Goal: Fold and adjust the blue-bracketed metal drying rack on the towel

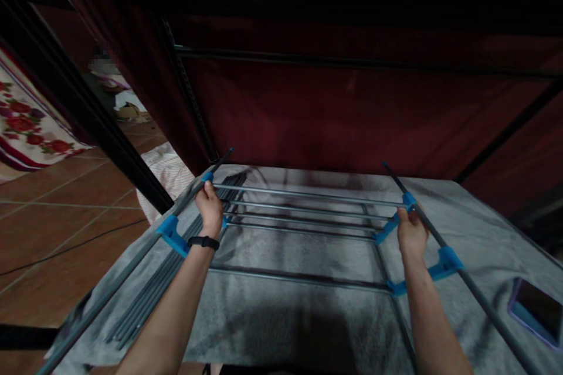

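Note:
A rack frame of grey metal tubes [303, 194] joined by blue plastic connectors [447, 259] lies across the grey cloth. My left hand [210, 211] is closed around its left side, at the blue joint where a cross tube meets the long side tube. A dark band circles that wrist. On the opposite side my right hand [412, 234] grips the matching joint, just below the blue connector. Several cross tubes run between my hands. Beneath my left forearm lies a bundle of loose grey tubes [152, 299]. My palms hide parts of both joints.
The grey cloth [281, 322] covers the surface under the frame. A phone [536, 312] lies at the right. Dark red fabric [299, 111] hangs behind, with a dark metal post [109, 117] at the left. A cable [74, 246] crosses the tiled floor.

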### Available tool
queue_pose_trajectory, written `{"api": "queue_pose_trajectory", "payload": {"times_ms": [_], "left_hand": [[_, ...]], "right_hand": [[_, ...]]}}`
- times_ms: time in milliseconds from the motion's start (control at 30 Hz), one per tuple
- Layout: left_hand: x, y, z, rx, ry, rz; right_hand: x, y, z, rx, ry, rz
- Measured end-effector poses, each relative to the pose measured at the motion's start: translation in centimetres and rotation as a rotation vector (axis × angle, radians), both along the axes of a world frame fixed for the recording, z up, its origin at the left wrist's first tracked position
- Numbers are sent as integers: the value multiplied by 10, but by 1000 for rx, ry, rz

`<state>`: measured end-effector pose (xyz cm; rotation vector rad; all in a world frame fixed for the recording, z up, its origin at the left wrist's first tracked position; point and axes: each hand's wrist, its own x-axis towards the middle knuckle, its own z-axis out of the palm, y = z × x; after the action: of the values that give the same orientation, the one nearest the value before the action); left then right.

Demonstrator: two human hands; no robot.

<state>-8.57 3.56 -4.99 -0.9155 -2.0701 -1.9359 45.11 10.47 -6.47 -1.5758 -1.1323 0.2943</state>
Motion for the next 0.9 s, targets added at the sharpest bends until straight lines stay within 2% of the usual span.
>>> {"api": "queue_pose_trajectory", "payload": {"times_ms": [167,267,500,667,767,900], "left_hand": [[-2,3,-7,105,-32,-47],[0,4,-9,105,-30,-19],[3,8,-10,130,-6,3],[-1,5,-11,131,37,-20],[-5,5,-13,92,69,-40],[-7,7,-11,95,88,-54]], "right_hand": [[0,2,-8,3,41,-62],[2,4,-10,6,18,-80],[-3,-1,0,18,-29,-90],[-6,1,2,58,25,-71],[-7,2,-6,50,40,-3],[-10,-4,-30,-63,70,72]]}}
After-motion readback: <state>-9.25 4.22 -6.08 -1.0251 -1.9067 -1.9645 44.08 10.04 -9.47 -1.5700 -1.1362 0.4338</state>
